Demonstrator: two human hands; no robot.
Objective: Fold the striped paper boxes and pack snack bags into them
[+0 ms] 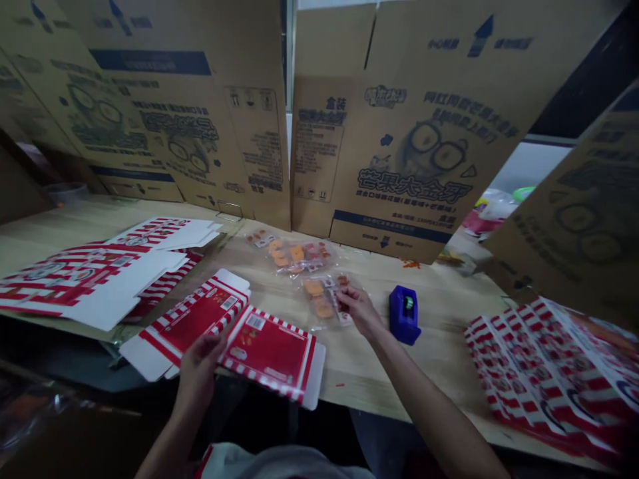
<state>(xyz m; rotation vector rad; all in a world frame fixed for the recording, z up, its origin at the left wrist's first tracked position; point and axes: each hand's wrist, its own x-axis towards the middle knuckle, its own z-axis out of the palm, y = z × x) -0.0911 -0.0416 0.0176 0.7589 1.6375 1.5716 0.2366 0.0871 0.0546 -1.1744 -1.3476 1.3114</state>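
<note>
My left hand [200, 362] grips a red and white striped carton [272, 356] by its near middle. The carton lies spread in two red panels with white end flaps, over the table's front edge. My right hand [357, 307] has its fingers closed on the right side of a clear plastic snack packet [319, 303] with orange pieces and small printed sachets inside. Just behind lie more clear packets [299, 256] with orange and reddish contents. A blue tape dispenser [404, 316] stands right of my right hand.
Flat striped cartons [110, 273] lie stacked at the left. At the right stand folded striped boxes [549, 372]. Tall brown cardboard sheets [319, 166] wall off the back of the wooden table [359, 379]. A clear tub [67, 193] sits at the far left.
</note>
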